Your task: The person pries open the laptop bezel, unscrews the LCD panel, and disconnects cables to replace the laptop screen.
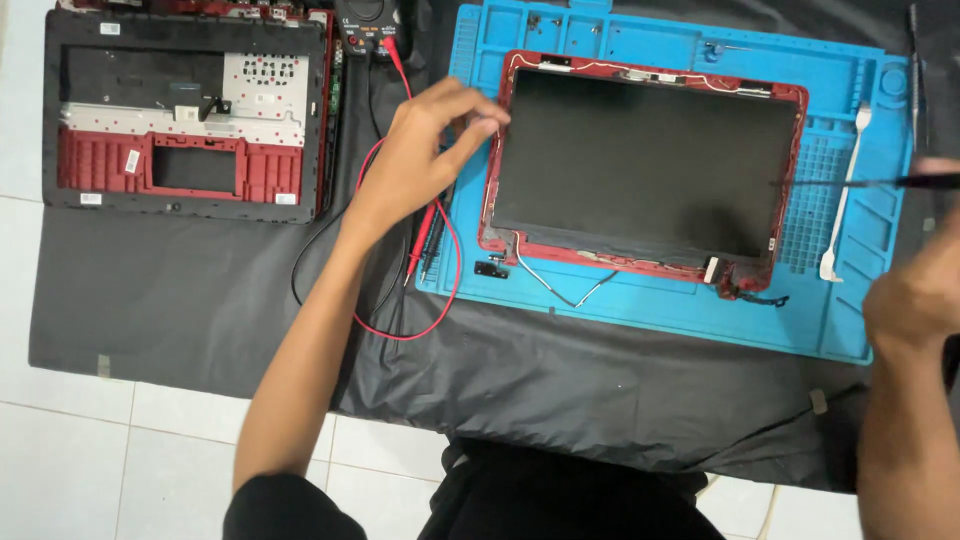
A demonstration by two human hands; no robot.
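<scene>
Evenly and brightly lit from above, soft shadows only. Sharp around the left hand [420,150]; motion-blurred at the right hand [915,295] and the thin tool [880,182] it holds. Slight bowing of straight lines toward the edges.

Left hand [420,150]: fingers pinched together at the laptop screen's [640,165] left edge.
Right hand [915,295]: curled closed, off the screen's right side.

floor: white tiles [60,450], grey grout | cover: black cloth [180,300] spread flat | light: even, soft
</scene>
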